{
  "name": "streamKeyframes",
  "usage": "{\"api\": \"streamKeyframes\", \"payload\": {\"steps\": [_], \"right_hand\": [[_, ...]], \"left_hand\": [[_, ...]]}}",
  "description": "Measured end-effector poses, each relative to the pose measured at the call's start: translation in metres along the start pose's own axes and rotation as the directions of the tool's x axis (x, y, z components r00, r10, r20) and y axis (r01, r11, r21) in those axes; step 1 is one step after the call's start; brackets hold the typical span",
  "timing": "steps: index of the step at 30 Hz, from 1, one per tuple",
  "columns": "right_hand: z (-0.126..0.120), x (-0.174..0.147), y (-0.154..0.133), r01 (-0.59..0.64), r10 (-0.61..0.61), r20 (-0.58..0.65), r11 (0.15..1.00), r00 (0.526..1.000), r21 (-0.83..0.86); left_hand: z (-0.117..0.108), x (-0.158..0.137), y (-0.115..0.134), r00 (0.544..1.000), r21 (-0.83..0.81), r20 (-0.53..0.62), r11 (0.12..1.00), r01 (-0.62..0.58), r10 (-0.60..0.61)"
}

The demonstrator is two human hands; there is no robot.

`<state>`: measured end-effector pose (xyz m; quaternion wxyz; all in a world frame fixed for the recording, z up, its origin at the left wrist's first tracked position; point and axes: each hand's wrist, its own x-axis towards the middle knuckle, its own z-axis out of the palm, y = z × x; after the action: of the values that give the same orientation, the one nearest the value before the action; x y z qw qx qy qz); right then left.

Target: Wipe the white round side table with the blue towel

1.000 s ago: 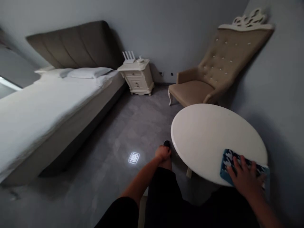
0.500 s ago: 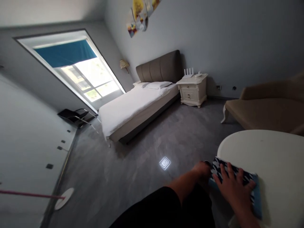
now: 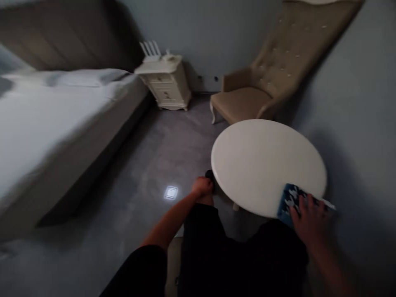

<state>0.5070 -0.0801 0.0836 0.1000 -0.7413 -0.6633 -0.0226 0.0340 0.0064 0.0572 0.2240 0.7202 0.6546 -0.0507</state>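
Note:
My right hand [image 3: 310,220] lies over a flat, blue-sided thing with a dark-and-white houndstooth pattern [image 3: 291,198]. Its fingers reach across the patterned top, and the thumb is at the near side. Whether this is a box, a book or a folded cloth I cannot tell. It is at the near right edge of a round white table [image 3: 262,156]. My left hand [image 3: 203,186] is closed near my knee, left of the table. Beside its fingers shows a small dark round thing [image 3: 209,174], too dim to name.
Behind the table stands a tan buttoned armchair [image 3: 244,101]. A white nightstand [image 3: 168,84] bears a router [image 3: 151,51] with upright antennas. At left is a bed [image 3: 55,107] with white sheets. A bright square patch [image 3: 171,192] marks the grey floor.
The view has swung right, bringing in the whole table and the armchair. The patterned thing and my right hand have gone from the table's left side to its near right edge.

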Motion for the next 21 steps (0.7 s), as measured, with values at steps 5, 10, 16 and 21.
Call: {"api": "streamKeyframes", "payload": {"steps": [5,10,16,21], "right_hand": [[-0.011,-0.003,-0.049,0.023,-0.005,0.128,0.990,0.992,-0.140],[-0.009,-0.003,-0.165,0.323,-0.298,0.293,0.946,0.909,-0.038],[-0.003,0.065,-0.289,0.464,-0.493,0.320,0.870,0.809,0.167],[0.011,0.148,-0.351,0.502,-0.537,0.322,0.844,0.780,0.190]], "left_hand": [[0.010,0.012,-0.017,0.999,0.029,-0.035,0.999,0.014,-0.013],[0.007,0.011,-0.016,0.999,-0.055,-0.012,0.998,0.043,-0.044],[0.014,0.008,-0.016,1.000,-0.106,-0.022,0.994,0.016,-0.018],[0.017,0.005,-0.018,0.995,-0.100,-0.092,0.994,-0.033,0.024]]}}
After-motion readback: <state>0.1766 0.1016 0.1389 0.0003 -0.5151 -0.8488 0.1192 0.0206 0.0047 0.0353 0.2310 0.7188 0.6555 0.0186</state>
